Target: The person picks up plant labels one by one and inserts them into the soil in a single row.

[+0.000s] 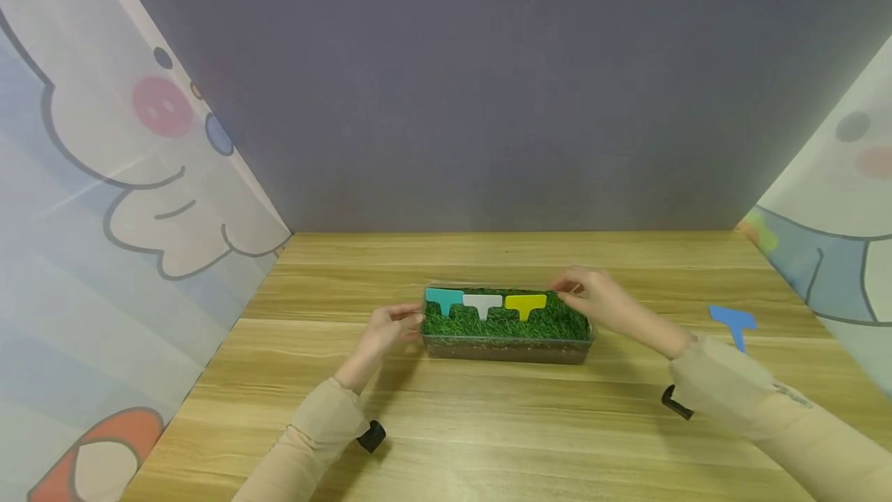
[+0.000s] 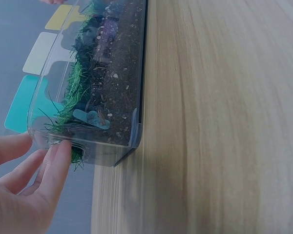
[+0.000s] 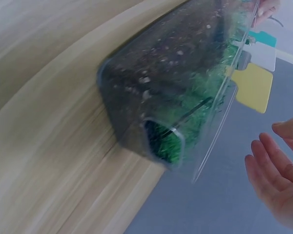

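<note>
A clear plastic planter box [image 1: 505,350] holds dark soil [image 2: 118,92] topped with green grass [image 1: 557,324]. Three T-shaped plant labels stand in the grass in a row: teal [image 1: 444,297], white [image 1: 482,301] and yellow [image 1: 526,304]. At the box's left end, my left hand [image 1: 382,335] grips the rim, thumb at the top edge and fingertips by the handle cutout. My right hand [image 1: 602,302] hovers by the back right rim with loosely bent fingers; nothing shows between them in the right wrist view. A blue T-shaped label [image 1: 735,319] lies on the table to the right.
The wooden table [image 1: 474,432] meets a plain grey panel [image 1: 502,99] at the back. Cartoon-printed panels [image 1: 160,177] flank it on both sides. Black straps [image 1: 372,436] hang below the sleeves. A pale blue piece [image 2: 92,119] shows through the box wall in the left wrist view.
</note>
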Motion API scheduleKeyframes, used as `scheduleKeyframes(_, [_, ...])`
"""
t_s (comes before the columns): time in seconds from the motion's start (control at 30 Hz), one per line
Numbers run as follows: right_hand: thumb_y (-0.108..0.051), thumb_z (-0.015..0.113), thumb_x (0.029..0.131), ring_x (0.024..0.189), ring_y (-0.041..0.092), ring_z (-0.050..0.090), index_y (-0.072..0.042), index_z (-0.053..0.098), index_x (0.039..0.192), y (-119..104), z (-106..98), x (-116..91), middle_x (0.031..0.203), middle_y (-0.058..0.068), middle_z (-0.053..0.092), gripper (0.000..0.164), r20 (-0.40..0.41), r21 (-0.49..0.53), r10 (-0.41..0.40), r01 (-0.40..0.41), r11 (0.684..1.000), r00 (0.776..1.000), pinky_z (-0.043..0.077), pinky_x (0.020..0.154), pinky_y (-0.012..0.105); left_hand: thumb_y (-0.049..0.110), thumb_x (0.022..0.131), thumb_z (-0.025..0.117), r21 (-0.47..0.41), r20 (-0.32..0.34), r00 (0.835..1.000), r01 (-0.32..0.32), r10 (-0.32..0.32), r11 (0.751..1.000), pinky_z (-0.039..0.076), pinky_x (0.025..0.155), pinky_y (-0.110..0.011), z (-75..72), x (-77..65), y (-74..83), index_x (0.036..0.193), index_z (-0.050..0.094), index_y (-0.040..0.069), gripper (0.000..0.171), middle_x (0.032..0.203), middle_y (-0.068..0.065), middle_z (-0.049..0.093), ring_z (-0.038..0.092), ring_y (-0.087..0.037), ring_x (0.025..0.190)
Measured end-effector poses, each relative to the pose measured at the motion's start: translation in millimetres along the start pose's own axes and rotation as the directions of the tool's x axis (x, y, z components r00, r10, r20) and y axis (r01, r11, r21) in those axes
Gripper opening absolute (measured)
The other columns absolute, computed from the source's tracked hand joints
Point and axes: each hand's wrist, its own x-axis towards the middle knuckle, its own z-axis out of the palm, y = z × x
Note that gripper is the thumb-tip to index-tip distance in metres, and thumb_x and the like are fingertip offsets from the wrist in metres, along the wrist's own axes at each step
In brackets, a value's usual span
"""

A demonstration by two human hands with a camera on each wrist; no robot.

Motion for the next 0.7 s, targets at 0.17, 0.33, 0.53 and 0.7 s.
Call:
scheduleKeyframes(0.17, [0.008,0.058,0.077,0.076,0.021,0.059,0.006,0.062,0.093,4,-7,-8,0.087,0.015,0.063,0.016,-0.005,-0.011,0.04,-0.04,0.999,0.999,0.054,0.068,0.032,0.005,0.086,0.056,0.022,-0.05,0.997,0.066,-0.065,0.998,0.053,0.078,-0.036,6.4,-7.4,17.2,0.117,0.054,-0.004,0.033,0.116,-0.023,0.053,0.058,-0.031,0.097])
scheduleKeyframes(0.33, [0.008,0.058,0.077,0.075,0.022,0.058,0.007,0.061,0.094,13,-13,-16,0.086,0.015,0.063,0.017,-0.015,-0.024,0.058,-0.059,0.998,0.998,0.054,0.067,0.033,0.003,0.085,0.056,0.008,-0.071,0.993,0.099,-0.098,0.995,0.052,0.081,-0.039,9.6,-11.2,25.7,0.116,0.054,-0.005,0.032,0.117,-0.024,0.053,0.058,-0.032,0.097])
scheduleKeyframes(0.53, [0.009,0.058,0.076,0.073,0.023,0.058,0.007,0.061,0.093,27,-19,-26,0.084,0.015,0.063,0.017,-0.036,-0.053,0.064,-0.065,0.996,0.997,0.054,0.064,0.032,0.003,0.085,0.056,0.011,-0.067,0.993,0.097,-0.096,0.995,0.052,0.081,-0.04,10.0,-11.6,25.1,0.115,0.054,-0.005,0.031,0.116,-0.023,0.053,0.057,-0.032,0.097])
scheduleKeyframes(0.7, [0.008,0.059,0.077,0.072,0.023,0.059,0.007,0.061,0.091,38,-26,-35,0.083,0.016,0.063,0.015,-0.032,-0.068,0.086,-0.088,0.994,0.996,0.054,0.061,0.03,0.002,0.084,0.056,-0.003,-0.07,0.993,0.093,-0.093,0.996,0.053,0.08,-0.039,10.2,-12.0,24.6,0.115,0.055,-0.005,0.031,0.116,-0.023,0.054,0.057,-0.032,0.098])
